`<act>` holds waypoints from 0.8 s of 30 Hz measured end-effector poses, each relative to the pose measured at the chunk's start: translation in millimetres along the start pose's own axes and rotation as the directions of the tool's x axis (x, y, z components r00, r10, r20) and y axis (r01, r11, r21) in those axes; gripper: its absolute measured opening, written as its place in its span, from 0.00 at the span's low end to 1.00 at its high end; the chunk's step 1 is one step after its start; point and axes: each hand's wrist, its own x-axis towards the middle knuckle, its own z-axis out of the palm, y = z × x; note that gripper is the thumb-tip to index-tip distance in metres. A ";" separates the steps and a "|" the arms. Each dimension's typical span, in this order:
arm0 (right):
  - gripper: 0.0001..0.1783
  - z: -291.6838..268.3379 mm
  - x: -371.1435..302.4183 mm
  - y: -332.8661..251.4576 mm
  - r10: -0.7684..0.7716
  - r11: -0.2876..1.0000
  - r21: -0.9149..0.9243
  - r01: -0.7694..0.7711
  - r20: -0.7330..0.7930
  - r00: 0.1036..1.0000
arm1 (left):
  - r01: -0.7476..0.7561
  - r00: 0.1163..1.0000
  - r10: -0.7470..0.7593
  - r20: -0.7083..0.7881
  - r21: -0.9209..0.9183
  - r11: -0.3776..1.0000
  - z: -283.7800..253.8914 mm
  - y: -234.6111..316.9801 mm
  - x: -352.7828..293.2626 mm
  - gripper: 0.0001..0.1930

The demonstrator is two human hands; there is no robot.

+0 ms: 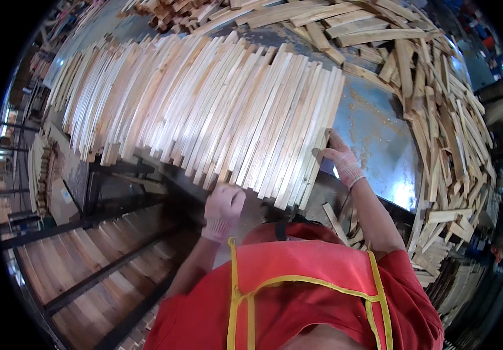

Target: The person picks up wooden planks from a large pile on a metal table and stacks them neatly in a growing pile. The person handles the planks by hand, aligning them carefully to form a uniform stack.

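Two gloved hands work at one long row of wooden slats (204, 111), far too many to count, standing on edge across the metal worktop (380, 134). The left hand (223, 205) curls in a loose grip against the row's near ends. The right hand (340, 158) presses flat, fingers spread, on the row's last slat. One loose heap of slats (444, 128) curves around the right.
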 end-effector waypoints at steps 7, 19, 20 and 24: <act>0.46 -18.4 -6.2 20.8 0.178 0.978 0.114 -0.177 -0.001 0.984 | 0.418 0.504 -0.838 -0.210 -0.789 0.450 -0.4 -104.7 -46.9 0.28; 0.38 -80.6 38.7 -13.4 -0.076 0.987 -0.145 0.064 -0.085 0.993 | 0.776 0.514 -0.685 0.516 -0.620 0.115 79.3 15.2 -25.1 0.32; 0.37 -94.6 42.4 -24.9 -0.026 0.995 -0.096 0.018 -0.085 0.996 | 0.821 0.518 -0.655 0.550 -0.535 0.199 76.4 25.9 -30.1 0.33; 0.37 -166.0 82.5 -27.1 0.203 0.904 -0.375 -0.208 -0.054 0.978 | 0.672 0.734 -0.625 0.265 -0.412 0.615 46.9 19.0 45.3 0.40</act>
